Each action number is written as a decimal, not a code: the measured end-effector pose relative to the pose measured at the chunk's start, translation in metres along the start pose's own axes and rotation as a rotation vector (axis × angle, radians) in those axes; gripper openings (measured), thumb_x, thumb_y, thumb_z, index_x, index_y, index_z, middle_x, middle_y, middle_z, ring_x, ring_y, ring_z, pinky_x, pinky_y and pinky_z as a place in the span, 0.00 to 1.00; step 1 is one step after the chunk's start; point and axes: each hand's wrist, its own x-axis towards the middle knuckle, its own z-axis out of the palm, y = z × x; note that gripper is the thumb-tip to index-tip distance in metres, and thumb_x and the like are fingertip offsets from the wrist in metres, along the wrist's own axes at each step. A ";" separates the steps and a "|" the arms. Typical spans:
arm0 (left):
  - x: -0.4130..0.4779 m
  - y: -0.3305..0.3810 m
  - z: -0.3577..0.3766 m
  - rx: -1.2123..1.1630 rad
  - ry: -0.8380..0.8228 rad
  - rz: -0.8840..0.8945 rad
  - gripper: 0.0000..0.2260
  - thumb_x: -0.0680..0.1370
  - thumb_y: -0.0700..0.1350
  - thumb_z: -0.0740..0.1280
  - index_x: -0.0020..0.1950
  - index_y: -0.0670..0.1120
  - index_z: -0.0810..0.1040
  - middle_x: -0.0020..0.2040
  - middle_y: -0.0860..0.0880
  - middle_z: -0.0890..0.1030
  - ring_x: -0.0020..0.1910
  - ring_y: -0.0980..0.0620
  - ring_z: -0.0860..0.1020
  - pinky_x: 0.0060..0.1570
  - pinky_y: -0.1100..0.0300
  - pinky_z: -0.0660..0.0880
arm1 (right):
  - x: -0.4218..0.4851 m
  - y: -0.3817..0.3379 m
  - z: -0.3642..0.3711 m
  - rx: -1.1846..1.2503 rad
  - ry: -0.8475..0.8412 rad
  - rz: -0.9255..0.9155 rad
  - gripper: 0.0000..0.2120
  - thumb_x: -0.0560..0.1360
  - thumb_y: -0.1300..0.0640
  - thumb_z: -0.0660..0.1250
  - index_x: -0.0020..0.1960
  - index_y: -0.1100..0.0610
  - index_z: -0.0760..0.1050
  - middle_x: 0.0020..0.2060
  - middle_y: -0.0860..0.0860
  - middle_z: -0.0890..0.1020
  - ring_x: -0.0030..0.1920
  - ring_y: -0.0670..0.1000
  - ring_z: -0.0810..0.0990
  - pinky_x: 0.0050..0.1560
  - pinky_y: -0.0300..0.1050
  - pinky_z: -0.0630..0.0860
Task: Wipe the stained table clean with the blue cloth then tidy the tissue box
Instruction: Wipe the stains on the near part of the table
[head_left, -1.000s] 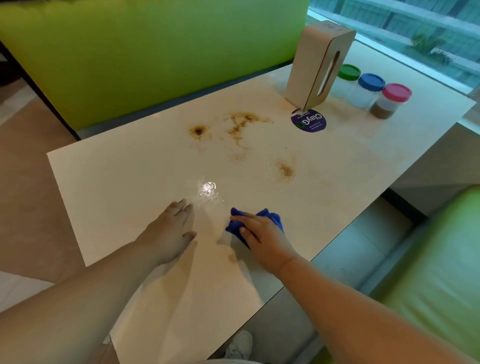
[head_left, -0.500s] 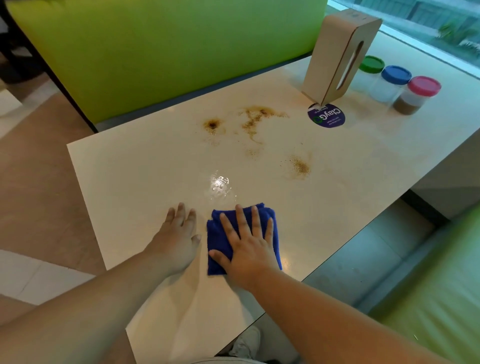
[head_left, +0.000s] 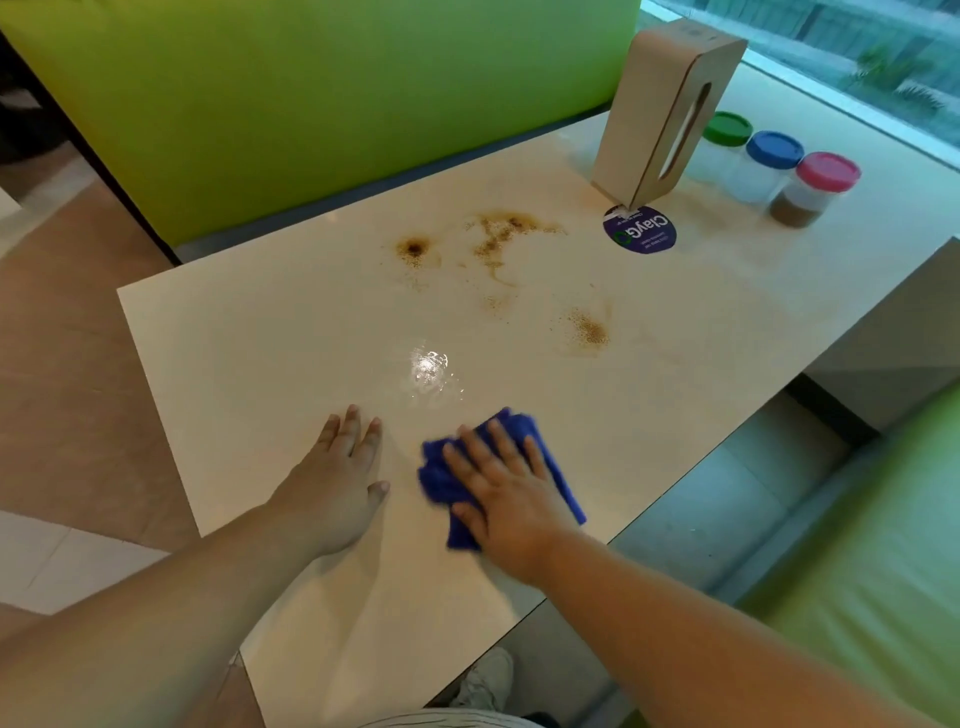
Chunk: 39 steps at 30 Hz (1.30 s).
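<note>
The cream table (head_left: 260, 338) carries brown stains: a dark spot (head_left: 414, 248), a smeared patch (head_left: 501, 234) and a speckled patch (head_left: 589, 328), all far from my hands. My right hand (head_left: 506, 488) lies flat with fingers spread on the blue cloth (head_left: 441, 480), pressing it onto the table near the front edge. My left hand (head_left: 337, 478) rests flat on the bare table just left of the cloth, holding nothing. The tan tissue box (head_left: 660, 109) stands on end at the back right.
Three jars with green (head_left: 727, 130), blue (head_left: 771, 150) and pink (head_left: 826, 171) lids stand right of the box. A round purple sticker (head_left: 641, 231) lies at the box's foot. Green benches flank the table; a wet glare spot (head_left: 431, 366) shines ahead of my hands.
My right hand went from gripping the bunched cloth to lying flat on it spread out, and the cloth has shifted slightly right. My left hand stayed flat beside it.
</note>
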 end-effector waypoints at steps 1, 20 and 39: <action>0.000 -0.001 -0.001 -0.003 -0.006 -0.001 0.31 0.81 0.55 0.53 0.77 0.48 0.39 0.77 0.47 0.35 0.76 0.47 0.38 0.74 0.55 0.48 | -0.012 0.000 0.006 -0.009 -0.010 -0.110 0.29 0.78 0.40 0.40 0.77 0.44 0.42 0.77 0.44 0.45 0.76 0.52 0.37 0.74 0.56 0.35; -0.002 0.000 -0.003 0.018 -0.010 -0.004 0.31 0.81 0.56 0.52 0.77 0.49 0.39 0.77 0.47 0.35 0.76 0.48 0.38 0.74 0.54 0.50 | -0.063 0.084 -0.002 -0.066 0.040 -0.025 0.27 0.78 0.37 0.39 0.77 0.41 0.45 0.76 0.40 0.47 0.77 0.48 0.42 0.73 0.48 0.35; -0.001 0.005 -0.006 0.013 -0.001 -0.020 0.34 0.79 0.60 0.54 0.77 0.48 0.41 0.78 0.46 0.39 0.77 0.46 0.42 0.74 0.52 0.53 | -0.059 0.107 -0.034 0.116 0.005 0.295 0.34 0.75 0.36 0.35 0.77 0.48 0.46 0.76 0.42 0.48 0.76 0.46 0.44 0.70 0.38 0.36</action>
